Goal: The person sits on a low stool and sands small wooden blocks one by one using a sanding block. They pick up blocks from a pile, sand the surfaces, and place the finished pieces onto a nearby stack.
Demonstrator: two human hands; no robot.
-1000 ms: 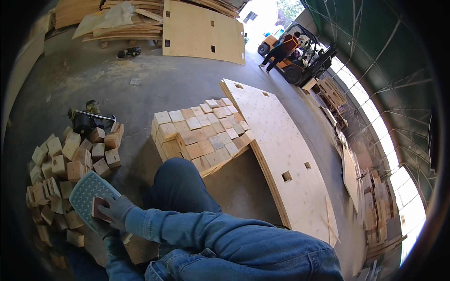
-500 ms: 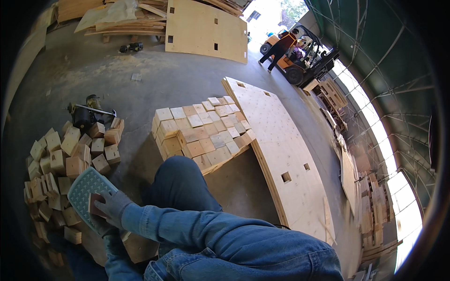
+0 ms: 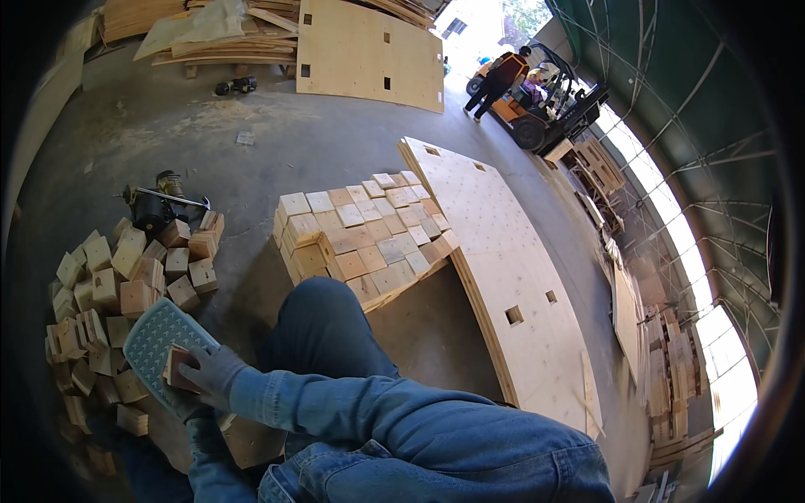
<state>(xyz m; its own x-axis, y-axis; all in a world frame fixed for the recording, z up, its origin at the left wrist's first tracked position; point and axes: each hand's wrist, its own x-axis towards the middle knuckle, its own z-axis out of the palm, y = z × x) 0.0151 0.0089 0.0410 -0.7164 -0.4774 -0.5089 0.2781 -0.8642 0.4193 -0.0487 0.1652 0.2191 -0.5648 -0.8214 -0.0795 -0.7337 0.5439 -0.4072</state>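
My right hand [image 3: 215, 370], in a grey glove, has its fingers closed over the edge of a small wooden block [image 3: 179, 365] with a reddish-brown face. That block rests on or just above a light-blue plastic piece [image 3: 159, 331], oblong with rounded corners and a patterned top; whether it is a tray or a stool seat I cannot make out. At its near edge, below the right hand, is my dark-gloved left hand [image 3: 191, 408], with its fingers hidden. Loose wooden blocks [image 3: 105, 289] lie heaped around the blue piece on the left.
Neatly stacked wooden blocks [image 3: 360, 239] stand beyond my knee, beside long plywood sheets [image 3: 503, 268] with square holes. Black tools [image 3: 155, 205] lie behind the heap. A person [image 3: 501, 80] stands by an orange forklift [image 3: 524, 109] at the far right, near timber piles [image 3: 671, 377].
My right hand and the block have shifted slightly right, and the block is tilted so more of its edge shows. The distant person has moved a little beside the forklift.
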